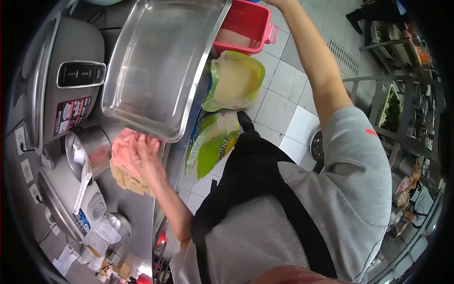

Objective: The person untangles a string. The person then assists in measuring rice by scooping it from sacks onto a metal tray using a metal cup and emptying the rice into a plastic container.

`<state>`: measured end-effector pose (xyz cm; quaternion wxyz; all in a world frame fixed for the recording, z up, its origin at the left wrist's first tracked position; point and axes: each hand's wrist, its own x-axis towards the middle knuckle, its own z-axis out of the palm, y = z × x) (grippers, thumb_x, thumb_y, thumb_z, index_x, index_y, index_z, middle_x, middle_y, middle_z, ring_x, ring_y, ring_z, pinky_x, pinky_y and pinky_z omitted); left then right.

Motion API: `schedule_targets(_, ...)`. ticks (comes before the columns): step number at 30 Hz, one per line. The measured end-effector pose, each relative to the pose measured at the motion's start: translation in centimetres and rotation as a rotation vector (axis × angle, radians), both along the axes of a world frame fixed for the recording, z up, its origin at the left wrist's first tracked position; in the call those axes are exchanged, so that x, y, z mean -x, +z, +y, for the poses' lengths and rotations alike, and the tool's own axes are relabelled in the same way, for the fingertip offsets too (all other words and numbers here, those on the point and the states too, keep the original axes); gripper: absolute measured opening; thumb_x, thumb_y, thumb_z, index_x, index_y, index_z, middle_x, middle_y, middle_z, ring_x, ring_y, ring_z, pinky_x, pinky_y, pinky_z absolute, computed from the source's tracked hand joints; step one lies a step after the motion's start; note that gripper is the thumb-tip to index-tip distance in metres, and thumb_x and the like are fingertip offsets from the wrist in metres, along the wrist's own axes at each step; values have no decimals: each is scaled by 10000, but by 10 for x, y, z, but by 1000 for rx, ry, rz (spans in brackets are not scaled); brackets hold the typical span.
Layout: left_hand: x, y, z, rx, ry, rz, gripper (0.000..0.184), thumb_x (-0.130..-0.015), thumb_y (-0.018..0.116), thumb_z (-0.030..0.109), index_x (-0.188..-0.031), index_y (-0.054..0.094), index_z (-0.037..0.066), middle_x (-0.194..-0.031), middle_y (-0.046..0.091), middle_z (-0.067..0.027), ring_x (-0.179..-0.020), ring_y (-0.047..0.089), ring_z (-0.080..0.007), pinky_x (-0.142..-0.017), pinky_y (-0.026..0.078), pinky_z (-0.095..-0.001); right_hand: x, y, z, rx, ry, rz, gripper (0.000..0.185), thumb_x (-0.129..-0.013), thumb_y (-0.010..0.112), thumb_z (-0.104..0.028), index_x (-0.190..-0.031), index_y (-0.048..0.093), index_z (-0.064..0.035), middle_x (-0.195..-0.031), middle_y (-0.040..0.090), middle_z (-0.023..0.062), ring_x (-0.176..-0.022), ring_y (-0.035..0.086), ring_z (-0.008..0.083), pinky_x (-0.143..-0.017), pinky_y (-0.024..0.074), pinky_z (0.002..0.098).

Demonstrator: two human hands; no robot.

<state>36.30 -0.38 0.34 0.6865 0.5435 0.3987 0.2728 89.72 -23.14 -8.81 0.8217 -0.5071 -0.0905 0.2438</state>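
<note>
My left hand point(145, 152) rests on a bunched pink cloth point(124, 147) on the steel counter, its fingers spread. A tan cloth point(130, 181) lies folded beneath the pink one. Just past my fingertips is the near edge of a large, shallow steel tray point(153, 61) with nothing visible inside. My right arm stretches away to the top edge of the view, where my right hand point(275, 2) is mostly cut off and its fingers are hidden. Close to it are a small blue thing point(254, 1), only partly visible, and a red plastic tub point(246, 26).
Open green-and-clear bags point(235, 80) stand beside the counter. A grey rice cooker point(75, 94), a steel pot point(92, 151) with a white-handled utensil, a scale point(97, 206) and a steel bowl point(118, 224) line the counter. A floor drain point(344, 57) and metal racks are at right; another person's dark-clothed leg point(373, 16) shows there.
</note>
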Motion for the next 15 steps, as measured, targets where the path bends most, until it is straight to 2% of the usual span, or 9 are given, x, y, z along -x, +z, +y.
schedule_targets(2,-7,1,2,-80,13,-26,372,-850,534,121,-1186,410,22,-1097,520,-109,-865,567,-175,-692,507,-292,70,50,-53,63,59,141,308,-795,479,-57,-1063,453,92,-1113,482,200,-904,576,289,-603,563,393)
schedule_targets(4,-5,-17,6,-566,62,94,360,-853,500,88,-1186,403,-7,-1106,516,-125,-900,564,-205,-727,495,-297,117,50,-92,213,181,288,310,-781,484,-43,-1059,454,91,-1048,524,191,-857,597,279,-637,561,387)
schedule_targets(5,0,-32,13,-824,9,195,356,-850,474,72,-1186,397,-21,-1131,500,-136,-970,534,-233,-798,462,-313,132,37,-101,338,256,300,342,-771,490,-42,-1082,441,92,-1009,544,181,-828,605,277,-642,560,375)
schedule_targets(6,-2,-34,12,-824,2,198,356,-850,474,72,-1186,397,-21,-1131,500,-136,-970,534,-233,-798,462,-313,143,19,-106,459,334,311,376,-761,496,-41,-1106,428,92,-971,563,171,-799,613,276,-646,558,363)
schedule_targets(8,-7,-37,7,-1342,-96,460,382,-845,479,80,-1200,387,-26,-1155,476,-155,-1045,487,-247,-856,421,-325,168,-30,-89,663,494,243,447,-734,504,-41,-1164,420,46,-951,570,170,-798,617,264,-622,552,339)
schedule_targets(10,-7,-45,6,-1233,-122,434,417,-841,478,87,-1224,357,-24,-1172,455,-163,-1067,467,-225,-879,396,-314,194,-68,-49,1036,685,-98,552,-692,512,-43,-1231,409,-97,-991,548,180,-804,617,270,-635,546,356)
schedule_targets(12,-5,-47,8,-948,-136,306,442,-841,476,94,-1241,330,-27,-1180,440,-152,-1054,473,-220,-880,386,-295,221,-117,-9,1339,737,-813,597,-685,568,-91,-1240,406,-242,-1070,514,197,-866,592,329,-675,528,389)
schedule_targets(13,-3,-51,10,-962,-150,317,442,-841,476,94,-1241,330,-27,-1180,440,-152,-1054,473,-220,-880,386,-295,231,-151,8,1323,733,-798,597,-685,568,-91,-1240,406,-242,-1070,514,197,-866,592,329,-675,528,389)
schedule_targets(15,5,-57,14,-951,-147,396,473,-839,490,111,-1252,308,-30,-1186,431,-135,-1041,477,-216,-882,378,-288,248,-201,36,1680,550,-1040,557,-720,585,-191,-1233,402,-306,-1120,492,195,-959,540,375,-683,507,424)
